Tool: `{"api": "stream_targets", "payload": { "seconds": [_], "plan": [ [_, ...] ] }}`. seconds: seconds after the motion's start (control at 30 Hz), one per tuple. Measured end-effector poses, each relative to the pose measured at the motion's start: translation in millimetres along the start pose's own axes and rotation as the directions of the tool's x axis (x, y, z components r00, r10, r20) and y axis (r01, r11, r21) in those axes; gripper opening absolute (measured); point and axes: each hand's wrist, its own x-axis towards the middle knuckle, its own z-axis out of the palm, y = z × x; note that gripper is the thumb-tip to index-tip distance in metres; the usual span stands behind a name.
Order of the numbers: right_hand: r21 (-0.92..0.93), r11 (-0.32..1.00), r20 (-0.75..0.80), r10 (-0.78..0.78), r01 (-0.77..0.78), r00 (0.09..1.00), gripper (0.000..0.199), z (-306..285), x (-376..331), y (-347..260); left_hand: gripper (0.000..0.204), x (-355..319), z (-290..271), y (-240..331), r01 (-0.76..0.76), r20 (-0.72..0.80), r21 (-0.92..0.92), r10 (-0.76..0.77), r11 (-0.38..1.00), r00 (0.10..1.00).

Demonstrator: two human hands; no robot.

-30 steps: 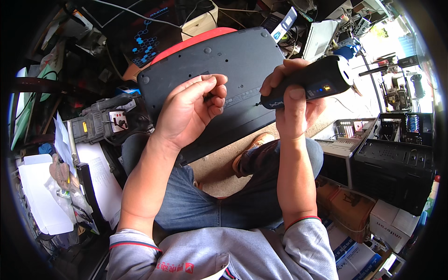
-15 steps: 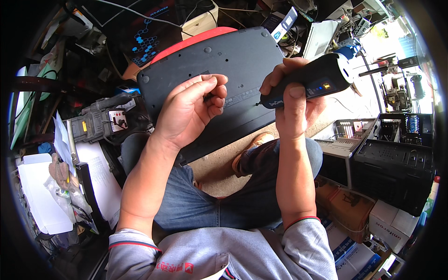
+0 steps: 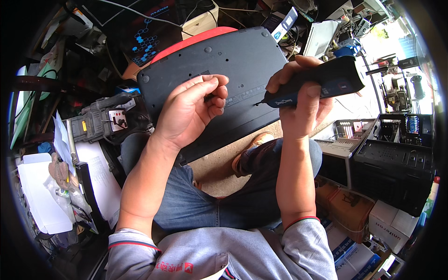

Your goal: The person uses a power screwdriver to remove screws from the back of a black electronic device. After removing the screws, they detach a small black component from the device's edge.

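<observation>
A black laptop (image 3: 210,60) lies underside up in front of me, with screw holes and round feet showing. In my right hand (image 3: 303,100) is a black cordless electric screwdriver (image 3: 326,86), fingers and thumb wrapped round its body. Its bit points left, with a small dark tip close over the laptop; whether it touches, or carries a screw, I cannot make out. My left hand (image 3: 193,102) hovers over the laptop's left part, fingers curled in and thumb against the index finger. What that hand may hold is hidden.
Something red (image 3: 196,38) shows beyond the laptop's far edge. To the left lies a grey and black power-tool-like device (image 3: 102,121) beside papers. Open computer cases (image 3: 392,163) stand at the right, above cardboard boxes (image 3: 392,224). Cables hang across the far side.
The screwdriver has turned in my right hand, its rear end shifting right and its lit indicators turning out of sight. My left hand stays where it was.
</observation>
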Motion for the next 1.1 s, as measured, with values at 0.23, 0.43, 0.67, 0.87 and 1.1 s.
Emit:
{"api": "stream_targets", "payload": {
  "seconds": [0.23,0.43,0.67,0.87,1.1],
  "plan": [
    [0.169,0.983,0.011,-0.071,0.068,0.997,0.059,1,9,-13,0.025,2,6,-6,0.097,0.005,0.167,-0.099,0.981,0.995],
    [0.320,0.943,0.117,-0.133,0.090,0.984,0.067,9,17,-24,0.028,6,10,-15,0.206,0.172,0.095,-0.220,0.974,0.960],
    [0.306,0.940,-0.005,-0.158,0.152,0.987,0.060,5,26,-18,0.018,8,2,-8,0.127,0.016,0.052,-0.128,0.990,0.992],
    [0.134,0.982,-0.126,-0.114,0.131,0.985,0.036,19,19,21,0.015,4,-2,-2,-0.053,-0.111,-0.102,0.042,0.993,0.993],
    [0.000,0.993,-0.091,-0.115,0.115,0.989,0.036,24,17,31,0.015,3,0,0,-0.037,-0.133,-0.096,0.024,0.995,0.991]
  ]
}}
